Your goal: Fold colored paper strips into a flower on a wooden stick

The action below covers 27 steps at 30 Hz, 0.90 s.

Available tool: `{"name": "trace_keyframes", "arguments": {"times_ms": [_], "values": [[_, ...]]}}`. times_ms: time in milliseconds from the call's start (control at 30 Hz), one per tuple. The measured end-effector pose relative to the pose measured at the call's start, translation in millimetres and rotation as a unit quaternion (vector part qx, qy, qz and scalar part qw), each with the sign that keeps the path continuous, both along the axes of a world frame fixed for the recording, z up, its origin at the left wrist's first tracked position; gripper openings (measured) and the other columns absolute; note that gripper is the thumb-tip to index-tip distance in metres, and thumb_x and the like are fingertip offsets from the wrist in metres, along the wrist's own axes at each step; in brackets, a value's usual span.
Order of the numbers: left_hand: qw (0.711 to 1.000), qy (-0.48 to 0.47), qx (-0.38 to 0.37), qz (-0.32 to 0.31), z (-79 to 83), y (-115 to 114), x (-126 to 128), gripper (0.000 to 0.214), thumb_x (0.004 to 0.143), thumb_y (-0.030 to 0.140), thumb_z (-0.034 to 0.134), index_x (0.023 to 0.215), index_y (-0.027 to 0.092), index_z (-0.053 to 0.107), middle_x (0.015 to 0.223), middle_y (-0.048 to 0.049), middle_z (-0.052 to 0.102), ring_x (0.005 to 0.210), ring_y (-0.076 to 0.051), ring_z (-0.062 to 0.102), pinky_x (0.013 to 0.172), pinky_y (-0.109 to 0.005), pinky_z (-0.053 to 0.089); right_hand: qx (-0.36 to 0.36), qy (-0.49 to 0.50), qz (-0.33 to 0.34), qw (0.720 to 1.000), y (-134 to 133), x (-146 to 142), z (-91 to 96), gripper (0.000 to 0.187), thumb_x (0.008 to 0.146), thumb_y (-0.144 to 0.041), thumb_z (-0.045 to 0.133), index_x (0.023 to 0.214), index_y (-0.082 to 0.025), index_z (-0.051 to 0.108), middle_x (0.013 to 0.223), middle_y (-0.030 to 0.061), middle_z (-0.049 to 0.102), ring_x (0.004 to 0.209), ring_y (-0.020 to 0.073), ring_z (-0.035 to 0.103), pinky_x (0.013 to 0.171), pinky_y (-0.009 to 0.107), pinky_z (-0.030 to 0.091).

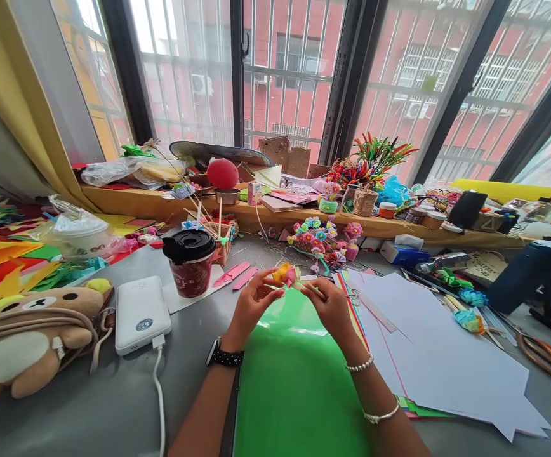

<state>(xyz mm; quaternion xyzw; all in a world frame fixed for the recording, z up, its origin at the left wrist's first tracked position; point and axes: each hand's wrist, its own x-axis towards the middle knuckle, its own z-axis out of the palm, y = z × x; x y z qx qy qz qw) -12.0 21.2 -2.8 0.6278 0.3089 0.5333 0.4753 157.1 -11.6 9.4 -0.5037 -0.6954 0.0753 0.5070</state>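
Above the far end of a glossy green sheet (299, 381), my two hands meet around a small paper flower (291, 275) with yellow-orange and pink petals. My left hand (253, 301), wearing a watch, pinches at the flower's left side, fingers closed against it. My right hand (327, 303), with bracelets on the wrist, grips the flower's pale stick-like stem, thumb and fingers pressed together. Just beyond the hands stands a cluster of colourful small flowers (318, 238).
White paper sheets (428, 336) lie to the right with a ruler (376, 311) on them. On the left are a lidded drink cup (192, 270), a white power bank (142, 314) with a cable, and a plush bear (37, 336). Craft items crowd the windowsill (161, 202).
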Motion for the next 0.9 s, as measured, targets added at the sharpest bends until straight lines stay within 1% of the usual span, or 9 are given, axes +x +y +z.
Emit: {"name": "trace_keyframes", "arguments": {"times_ms": [133,233,300,367,500,567,667,767,900], "values": [[0.997,0.049,0.031,0.042,-1.4,0.7,4.0,0.037,0.068,0.031,0.063,0.101,0.018,0.052,0.077,-0.0018,0.062,0.068,-0.014,0.060,0.064,-0.028,0.050,0.007,-0.037,-0.003,0.999,-0.2,-2.1,-0.8,0.019,0.080,-0.030,0.052,0.067,-0.017,0.056,0.061,-0.0002,0.054,0.056,0.0120,0.048,0.053,0.021,0.034],[0.994,0.062,0.069,0.062,-2.5,0.2,6.2,0.041,0.069,0.030,0.062,0.106,0.020,0.048,0.074,0.0007,0.059,0.061,-0.012,0.058,0.058,-0.025,0.050,0.004,-0.044,-0.011,0.999,-0.8,-3.2,-0.4,0.020,0.081,-0.031,0.050,0.067,-0.017,0.054,0.059,-0.0012,0.051,0.053,0.0109,0.044,0.050,0.021,0.032],[0.986,0.073,0.113,0.097,-3.5,-1.5,8.1,0.047,0.069,0.030,0.062,0.111,0.022,0.042,0.075,0.0023,0.056,0.057,-0.009,0.056,0.055,-0.023,0.049,-0.005,-0.035,-0.018,0.999,-1.2,-3.6,-0.2,0.021,0.081,-0.032,0.048,0.067,-0.017,0.054,0.058,-0.0017,0.050,0.050,0.0102,0.042,0.048,0.021,0.030],[0.968,0.101,0.174,0.150,-4.7,-4.4,10.8,0.045,0.069,0.029,0.063,0.109,0.023,0.042,0.075,0.0032,0.053,0.056,-0.008,0.054,0.054,-0.021,0.048,-0.016,-0.023,-0.028,0.999,-1.8,-4.3,-0.4,0.021,0.081,-0.032,0.047,0.068,-0.017,0.053,0.057,-0.0022,0.049,0.048,0.0096,0.041,0.047,0.020,0.029],[0.911,0.188,0.298,0.216,-7.2,-10.2,17.5,0.016,0.074,0.027,0.058,0.089,0.021,0.055,0.075,0.0008,0.052,0.060,-0.009,0.053,0.057,-0.022,0.048,-0.019,-0.015,-0.052,0.998,-3.1,-7.4,-1.3,0.021,0.081,-0.031,0.045,0.067,-0.017,0.052,0.055,-0.0026,0.049,0.047,0.0096,0.040,0.046,0.020,0.028],[0.885,0.215,0.339,0.234,-8.0,-11.8,20.2,0.008,0.077,0.024,0.055,0.083,0.020,0.058,0.077,-0.0015,0.055,0.065,-0.011,0.055,0.060,-0.023,0.048,-0.018,-0.021,-0.056,0.998,-3.8,-9.6,-1.9,0.021,0.081,-0.030,0.045,0.067,-0.017,0.051,0.054,-0.0031,0.048,0.047,0.0097,0.040,0.046,0.020,0.028],[0.852,0.229,0.382,0.275,-7.8,-12.6,21.9,0.007,0.078,0.021,0.053,0.082,0.019,0.059,0.077,-0.0030,0.058,0.070,-0.014,0.056,0.064,-0.025,0.048,-0.017,-0.033,-0.057,0.998,-4.5,-13.1,-3.0,0.020,0.082,-0.028,0.044,0.067,-0.017,0.050,0.053,-0.0036,0.047,0.046,0.0097,0.040,0.046,0.020,0.028],[0.837,0.228,0.398,0.299,-6.7,-13.1,21.5,0.006,0.078,0.021,0.053,0.080,0.019,0.058,0.075,-0.0025,0.061,0.072,-0.015,0.057,0.066,-0.026,0.048,-0.017,-0.046,-0.058,0.997,-4.9,-15.9,-4.1,0.019,0.082,-0.027,0.043,0.067,-0.017,0.050,0.055,-0.0029,0.048,0.047,0.0101,0.041,0.046,0.020,0.027],[0.841,0.231,0.393,0.290,-5.8,-14.6,20.7,0.004,0.078,0.020,0.054,0.080,0.020,0.057,0.076,-0.0019,0.063,0.073,-0.015,0.057,0.068,-0.027,0.047,-0.010,-0.055,-0.065,0.996,-5.3,-18.0,-4.9,0.019,0.082,-0.026,0.042,0.067,-0.017,0.051,0.057,-0.0016,0.051,0.047,0.0106,0.041,0.046,0.021,0.027]]}}
